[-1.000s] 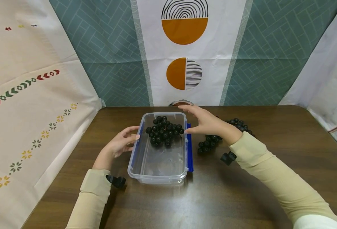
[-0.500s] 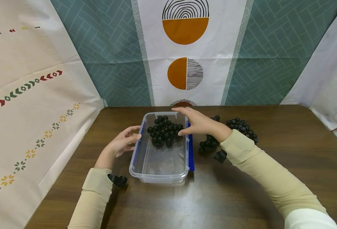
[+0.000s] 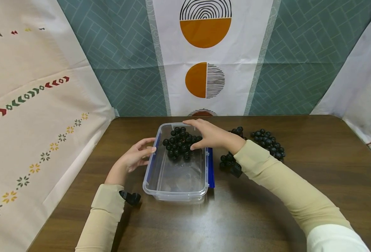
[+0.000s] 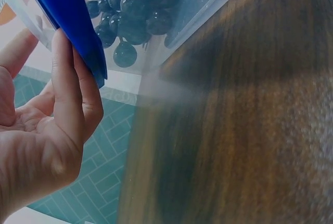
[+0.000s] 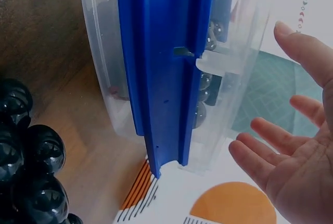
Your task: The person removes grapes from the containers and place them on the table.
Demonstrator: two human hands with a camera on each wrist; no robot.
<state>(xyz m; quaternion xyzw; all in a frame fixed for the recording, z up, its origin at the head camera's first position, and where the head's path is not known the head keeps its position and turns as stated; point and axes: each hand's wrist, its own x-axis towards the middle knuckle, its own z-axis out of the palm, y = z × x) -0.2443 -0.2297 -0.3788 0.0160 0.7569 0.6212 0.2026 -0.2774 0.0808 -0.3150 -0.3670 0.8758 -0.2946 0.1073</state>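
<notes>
A clear plastic food container [image 3: 176, 194] with blue side latches stands on the table, without a lid over it. Inside, toward its far end, lies a bunch of black grapes [image 3: 176, 147]. My left hand [image 3: 135, 157] is at the container's left side, thumb tip at the rim; in the left wrist view its straight fingers [image 4: 65, 83] touch the blue latch [image 4: 73, 21]. Over the right rim reaches my right hand [image 3: 210, 136], thumb and fingers spread apart with nothing between them, close over the grapes. The right wrist view shows its relaxed fingers [image 5: 265, 151] beyond the right-hand latch [image 5: 161, 67].
Right of the container, partly behind the right forearm, lies a second bunch of black grapes [image 3: 227, 160]. Farther right is another bunch [image 3: 268, 143]. Patterned cloths [image 3: 125, 70] hang behind and beside the brown wooden table [image 3: 179, 227].
My right hand has moved left, from the container's right rim to over the grapes inside. The left hand stays at the left side, and the container and grapes keep their places.
</notes>
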